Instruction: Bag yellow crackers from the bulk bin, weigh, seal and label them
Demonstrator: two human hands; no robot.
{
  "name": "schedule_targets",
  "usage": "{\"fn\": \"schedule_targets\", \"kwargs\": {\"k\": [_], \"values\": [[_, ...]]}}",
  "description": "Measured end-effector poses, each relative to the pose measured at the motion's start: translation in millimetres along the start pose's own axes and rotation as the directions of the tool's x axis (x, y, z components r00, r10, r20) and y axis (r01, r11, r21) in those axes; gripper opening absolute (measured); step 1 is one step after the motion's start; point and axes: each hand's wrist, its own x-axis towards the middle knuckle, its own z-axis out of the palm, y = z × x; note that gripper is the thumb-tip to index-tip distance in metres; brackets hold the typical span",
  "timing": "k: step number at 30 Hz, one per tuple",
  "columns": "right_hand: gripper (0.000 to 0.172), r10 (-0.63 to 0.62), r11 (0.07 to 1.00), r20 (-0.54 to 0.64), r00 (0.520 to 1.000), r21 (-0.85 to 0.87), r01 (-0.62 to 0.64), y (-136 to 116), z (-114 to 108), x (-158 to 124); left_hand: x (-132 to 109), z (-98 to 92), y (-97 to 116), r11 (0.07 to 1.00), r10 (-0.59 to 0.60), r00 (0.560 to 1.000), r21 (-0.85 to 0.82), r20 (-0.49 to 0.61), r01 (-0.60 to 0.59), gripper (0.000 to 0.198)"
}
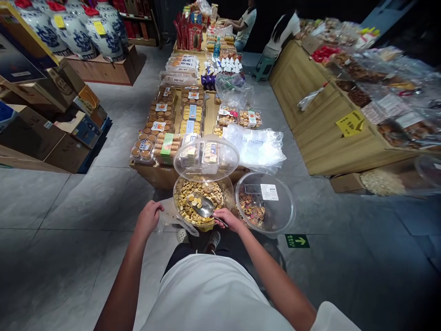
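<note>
Scoop (201, 205) glossy steel, prob.; bin lid (206, 158) smooth clear plastic; counter (310, 124) matt wood veneer.

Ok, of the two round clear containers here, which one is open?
The golden snack container, its lid raised, scoop inside; the reddish mix container has its lid down.

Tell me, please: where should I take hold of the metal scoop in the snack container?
Take the scoop by its slim handle, from the near side, where the right hand is. The handle points toward you over the rim, while the bowl lies in the snacks.
</note>
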Motion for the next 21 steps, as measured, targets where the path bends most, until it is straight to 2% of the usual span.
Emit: {"fn": "schedule_targets", "kwargs": {"k": [3, 6, 10, 15, 21], "values": [[0.035, -0.016, 0.999, 0.013, 1.000, -0.033, 0.016, -15.7, 7.7, -7.9, 5.7, 5.9, 6.6, 1.000, -0.013, 0.999, -0.001, -0.038, 0.013, 0.022], [0.037, -0.028, 0.998, 0.013, 1.000, -0.060, 0.029, -34.9, 14.2, -20.6, 9.2, 9.8, 12.6, 1.000, -0.025, 0.999, 0.000, -0.031, 0.025, 0.023], [0.035, -0.035, 0.995, 0.050, 0.998, -0.086, 0.040, -59.1, 23.8, -40.3, 12.1, 9.4, 15.0, 0.997, 0.026, 0.999, -0.080, 0.029, -0.023, 0.048], [0.028, 0.009, 0.981, 0.063, 0.998, -0.195, 0.003, -78.1, 45.2, -54.0, 8.1, -3.6, 21.0, 0.991, 0.005, 0.990, -0.136, 0.143, 0.014, 0.074], [0.020, 0.047, 0.948, 0.090, 0.995, -0.318, -0.016, -80.4, 69.8, -48.6, -6.1, -24.4, 39.7, 0.985, 0.038, 0.966, -0.172, 0.255, 0.007, 0.082]]}}
